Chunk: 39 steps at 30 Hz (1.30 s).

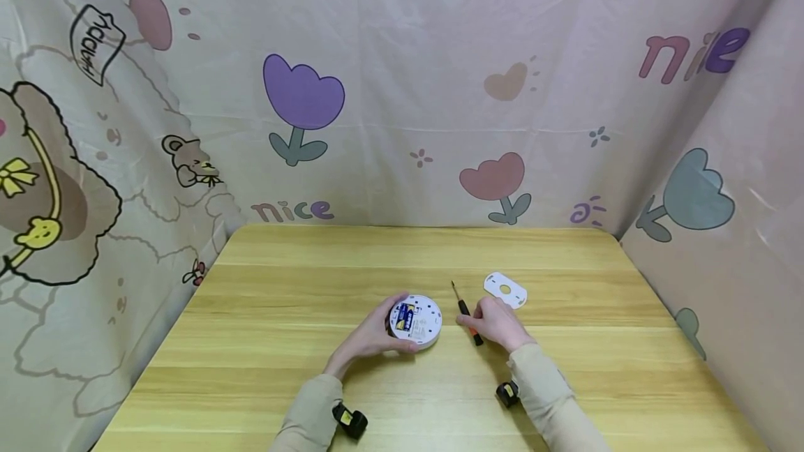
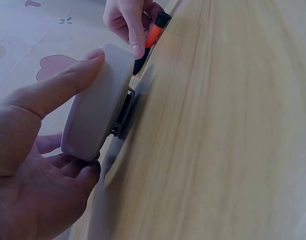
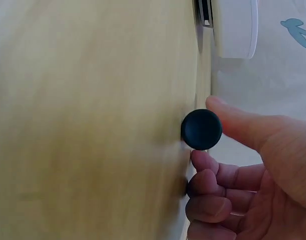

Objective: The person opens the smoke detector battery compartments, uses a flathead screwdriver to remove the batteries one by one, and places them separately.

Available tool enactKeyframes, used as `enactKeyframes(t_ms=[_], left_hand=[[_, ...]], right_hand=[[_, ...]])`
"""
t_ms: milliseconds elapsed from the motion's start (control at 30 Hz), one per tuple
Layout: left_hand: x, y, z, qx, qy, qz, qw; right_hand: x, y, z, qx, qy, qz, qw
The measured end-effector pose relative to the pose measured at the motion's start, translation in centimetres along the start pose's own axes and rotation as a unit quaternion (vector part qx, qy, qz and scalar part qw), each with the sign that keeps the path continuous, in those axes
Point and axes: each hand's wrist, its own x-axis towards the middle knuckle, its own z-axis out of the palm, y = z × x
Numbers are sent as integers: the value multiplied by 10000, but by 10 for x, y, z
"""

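My left hand (image 1: 377,332) grips a round white smoke alarm (image 1: 430,319) by its rim, thumb on the near side and fingers round the far side. Its face with the blue battery (image 1: 405,317) showing is turned up. In the left wrist view a grey and dark part (image 2: 124,111) juts from the alarm's underside toward the tabletop. My right hand (image 1: 499,323) pinches a screwdriver (image 1: 464,307) with a black and orange handle between thumb and index finger. Low over the wood, its shaft points away from me. The right wrist view shows the handle's round black end (image 3: 202,129).
A white mounting plate (image 1: 516,294) with a central hole lies just beyond my right hand. The wooden table (image 1: 264,340) runs back to a printed cloth (image 1: 389,89), which also hangs along both sides. Small black wrist cameras sit below each sleeve.
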Motion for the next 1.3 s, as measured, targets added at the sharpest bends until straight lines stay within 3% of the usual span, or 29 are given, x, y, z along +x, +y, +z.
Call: enactKeyframes(t_ms=[433,600,833,1133,1300], left_hand=[[0,1,0,55,-27,28,10000],[0,0,1,24,-11,29,10000],[0,0,1,10,17,58,10000],[0,0,1,6,2,24,10000],[0,0,0,11,-4,21,10000]], right_hand=[[1,0,3,-101,149,-142,9997],[1,3,4,368,435,-43,9984],[3,6,2,1195,849,-110,9891],[6,10,3,2462,1313,-380,9595],[6,8,1,3350,1516,-206,9297]])
